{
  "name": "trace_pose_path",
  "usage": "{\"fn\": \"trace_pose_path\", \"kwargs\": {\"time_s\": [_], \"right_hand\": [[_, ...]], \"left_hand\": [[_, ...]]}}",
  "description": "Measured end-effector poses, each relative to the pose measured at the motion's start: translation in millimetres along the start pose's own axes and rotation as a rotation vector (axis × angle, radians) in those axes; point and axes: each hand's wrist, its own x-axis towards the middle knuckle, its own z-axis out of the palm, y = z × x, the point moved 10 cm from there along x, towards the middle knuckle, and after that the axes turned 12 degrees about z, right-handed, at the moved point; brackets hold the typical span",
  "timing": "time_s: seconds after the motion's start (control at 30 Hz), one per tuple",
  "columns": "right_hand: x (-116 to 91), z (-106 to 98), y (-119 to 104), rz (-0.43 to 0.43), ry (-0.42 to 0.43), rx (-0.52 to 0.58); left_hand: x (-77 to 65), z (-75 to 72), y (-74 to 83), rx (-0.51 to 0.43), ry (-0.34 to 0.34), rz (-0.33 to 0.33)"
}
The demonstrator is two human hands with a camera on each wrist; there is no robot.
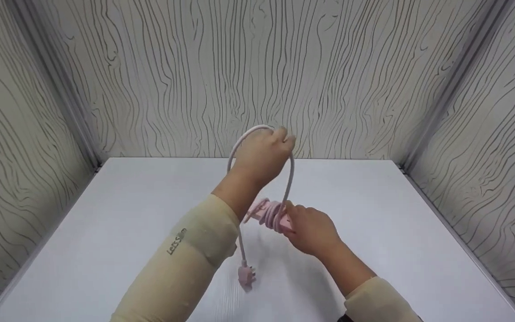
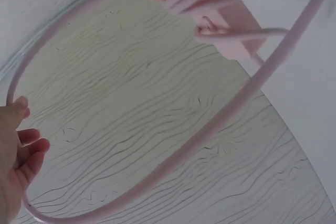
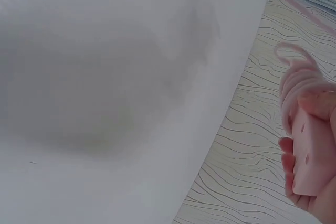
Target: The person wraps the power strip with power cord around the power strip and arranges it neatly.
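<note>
My right hand (image 1: 313,229) grips one end of a pink power strip (image 3: 314,148), thumb along its top and fingers curled beneath. Several turns of its pink cord (image 1: 272,214) are wound round the strip's middle. From there the cord rises in a wide loop to my left hand (image 1: 264,154), which is lifted above the far part of the table and holds the cord in curled fingers. In the left wrist view, thumb and fingertips (image 2: 34,163) close round the cord (image 2: 173,161). The free end hangs down past the left forearm, with a pink three-pin plug (image 1: 246,276) at its tip.
A white table (image 1: 150,192) lies beneath both hands. Behind it stands a wall (image 1: 195,80) with a wood-grain line pattern, and similar panels flank it left and right. Grey metal posts (image 1: 456,80) run up the back corners.
</note>
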Motion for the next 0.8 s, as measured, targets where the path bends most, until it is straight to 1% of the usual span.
{"fn": "trace_pose_path", "kwargs": {"time_s": [0.07, 0.17, 0.23, 0.3, 0.37, 0.47, 0.57, 0.63, 0.7, 0.8], "right_hand": [[-6.2, -2.1, -14.1, -0.137, 0.029, -0.047], [-18.0, -7.4, -32.9, -0.327, 0.097, -0.109], [-25.8, -11.3, -42.0, -0.427, 0.143, -0.145], [-31.8, -13.4, -46.8, -0.493, 0.166, -0.162], [-35.5, -16.6, -48.3, -0.525, 0.178, -0.148], [-38.4, -25.7, -42.6, -0.531, 0.212, -0.112], [-40.0, -38.8, -33.9, -0.533, 0.291, -0.091], [-41.0, -44.8, -29.4, -0.549, 0.333, -0.103], [-42.4, -47.4, -27.1, -0.568, 0.346, -0.124], [-44.9, -45.3, -26.9, -0.591, 0.313, -0.151]], "left_hand": [[-2.3, 7.8, -2.1, -0.003, -0.023, -0.002], [-2.5, 14.8, 4.9, -0.005, -0.032, 0.041], [-0.9, 18.9, 11.9, 0.004, -0.041, 0.080], [1.0, 22.7, 16.1, 0.008, -0.051, 0.104], [0.9, 27.7, 14.2, 0.004, -0.073, 0.105], [0.1, 33.6, 5.1, -0.014, -0.099, 0.080], [-3.0, 36.9, -6.1, -0.027, -0.108, 0.054], [-4.4, 36.7, -12.2, -0.035, -0.093, 0.044], [-4.9, 36.2, -15.0, -0.037, -0.079, 0.053], [-4.0, 34.8, -13.4, -0.043, -0.067, 0.097]]}}
